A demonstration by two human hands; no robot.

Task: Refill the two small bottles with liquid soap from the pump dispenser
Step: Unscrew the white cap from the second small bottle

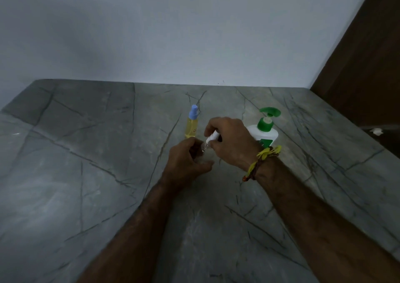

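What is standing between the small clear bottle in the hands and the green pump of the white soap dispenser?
Only the right hand itself lies between the small clear bottle and the white dispenser with green pump. The yellow bottle with blue cap stands off to the left.

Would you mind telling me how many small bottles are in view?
2: a yellow bottle with a blue cap stands behind the hands; a clear bottle is held in the left hand, largely hidden. The right hand grips its white cap.
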